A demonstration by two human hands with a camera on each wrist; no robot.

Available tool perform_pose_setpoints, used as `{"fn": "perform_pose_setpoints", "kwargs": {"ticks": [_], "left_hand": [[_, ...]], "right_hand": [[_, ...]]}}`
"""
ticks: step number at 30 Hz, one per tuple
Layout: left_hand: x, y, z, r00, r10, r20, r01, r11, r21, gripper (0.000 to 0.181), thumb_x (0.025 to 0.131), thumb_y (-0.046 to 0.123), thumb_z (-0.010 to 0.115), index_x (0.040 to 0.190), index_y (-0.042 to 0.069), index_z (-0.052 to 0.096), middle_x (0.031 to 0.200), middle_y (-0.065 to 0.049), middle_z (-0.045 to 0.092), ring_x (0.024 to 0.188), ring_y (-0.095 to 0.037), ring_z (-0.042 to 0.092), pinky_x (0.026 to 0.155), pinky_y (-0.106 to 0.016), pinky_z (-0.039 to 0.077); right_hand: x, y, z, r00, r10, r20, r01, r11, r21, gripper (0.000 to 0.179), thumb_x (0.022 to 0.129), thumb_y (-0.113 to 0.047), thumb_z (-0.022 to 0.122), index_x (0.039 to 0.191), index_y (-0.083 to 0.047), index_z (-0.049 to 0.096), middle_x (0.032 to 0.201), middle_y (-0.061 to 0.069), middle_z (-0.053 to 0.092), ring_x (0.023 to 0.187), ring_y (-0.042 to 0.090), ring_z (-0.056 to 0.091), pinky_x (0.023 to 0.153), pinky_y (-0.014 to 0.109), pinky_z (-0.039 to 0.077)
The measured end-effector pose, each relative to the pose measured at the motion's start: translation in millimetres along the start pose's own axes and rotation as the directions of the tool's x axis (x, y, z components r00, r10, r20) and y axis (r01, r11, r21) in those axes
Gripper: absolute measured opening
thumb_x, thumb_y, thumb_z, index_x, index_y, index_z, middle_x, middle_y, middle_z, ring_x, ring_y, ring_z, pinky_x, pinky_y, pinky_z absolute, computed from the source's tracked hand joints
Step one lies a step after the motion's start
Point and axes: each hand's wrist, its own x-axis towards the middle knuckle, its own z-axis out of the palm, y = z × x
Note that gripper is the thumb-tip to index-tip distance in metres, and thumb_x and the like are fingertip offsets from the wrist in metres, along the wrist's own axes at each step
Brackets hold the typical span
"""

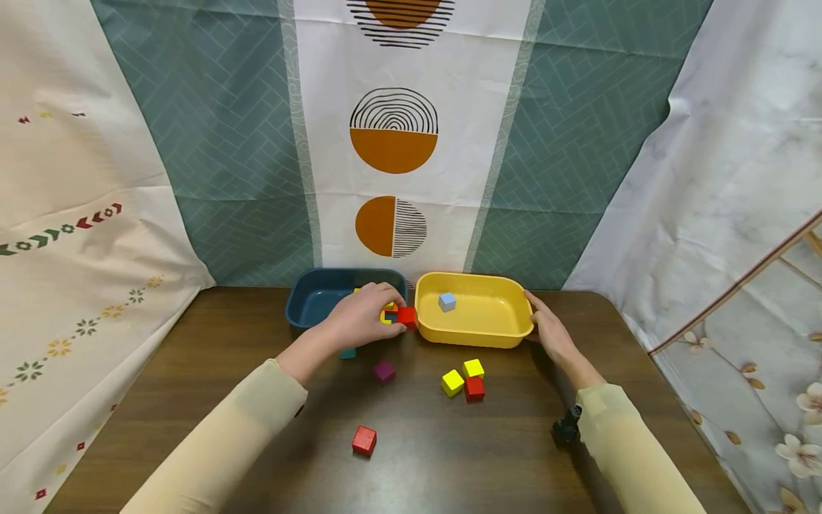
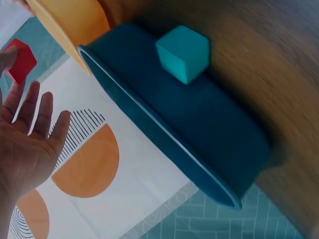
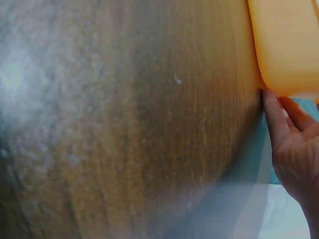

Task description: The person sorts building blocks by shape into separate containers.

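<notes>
My left hand pinches a red cube between thumb and fingers; the other fingers are spread in the left wrist view. In the head view the cube overlaps where the dark blue bin and the yellow bin meet. Partly hidden behind this hand, some yellow pieces show at the blue bin. My right hand holds the right end of the yellow bin, its fingertips at the rim and wall. A pale blue cube lies inside the yellow bin.
On the wooden table, two yellow cubes and a red cube sit before the yellow bin. A purple cube, a teal cube and a nearer red cube lie leftward. Patterned cloth hangs behind the bins.
</notes>
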Motion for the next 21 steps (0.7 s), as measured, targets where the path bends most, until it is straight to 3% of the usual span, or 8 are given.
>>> {"fn": "perform_pose_setpoints", "kwargs": {"ticks": [7,13,21], "left_hand": [[15.2,7.2,4.4,0.999,-0.044,-0.028,0.044,0.999,-0.005,0.037,0.088,0.042,0.079,0.115,0.017,0.071,0.124,-0.005,0.064,0.108,-0.022,0.052,0.086,-0.038,0.054],[27.2,14.4,9.7,0.997,-0.067,-0.046,0.067,0.998,0.009,0.039,0.088,0.042,0.078,0.117,0.016,0.072,0.119,-0.003,0.064,0.106,-0.021,0.052,0.088,-0.035,0.053],[36.1,20.9,16.9,0.995,-0.100,-0.031,0.100,0.995,0.005,0.041,0.089,0.042,0.077,0.121,0.016,0.072,0.126,-0.006,0.064,0.112,-0.023,0.051,0.094,-0.038,0.052]], "right_hand": [[1.9,1.7,-1.0,1.000,-0.002,0.008,0.002,1.000,-0.005,0.061,0.103,-0.004,0.029,0.163,-0.004,0.019,0.169,0.018,0.015,0.142,0.044,0.034,0.102,0.053,0.049],[2.2,1.6,-1.7,1.000,0.005,0.009,-0.005,1.000,-0.003,0.061,0.103,-0.005,0.029,0.164,-0.005,0.020,0.169,0.017,0.015,0.141,0.044,0.036,0.097,0.040,0.053],[1.4,-0.1,-0.2,1.000,0.003,0.005,-0.003,1.000,-0.002,0.061,0.103,-0.005,0.030,0.163,-0.004,0.020,0.169,0.018,0.015,0.141,0.043,0.036,0.102,0.051,0.049]]}}
